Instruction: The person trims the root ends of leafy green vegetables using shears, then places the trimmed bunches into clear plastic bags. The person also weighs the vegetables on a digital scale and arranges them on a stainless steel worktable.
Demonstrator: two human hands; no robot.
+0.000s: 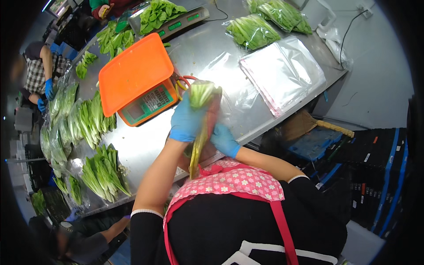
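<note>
My left hand (186, 121), in a blue glove, is closed around a clear plastic bag of leafy greens (201, 93), whose pale stem ends point away from me. My right hand (225, 140), also gloved in blue, is at the lower right side of the bag; its fingertips are partly hidden, so its hold is unclear. Yellow and reddish strips, blurred, run down the bag between my hands. Just left of the bag stands an orange digital scale (135, 74) with a bare tray. Red-handled pliers or cutters (183, 79) lie between scale and bag.
A stack of clear plastic bags (281, 69) lies at the right, below bagged greens (252, 32). Loose greens (102, 174) and more bagged greens (61, 106) cover the table's left side. A second scale (185, 21) stands at the back. Other people work at the left and back.
</note>
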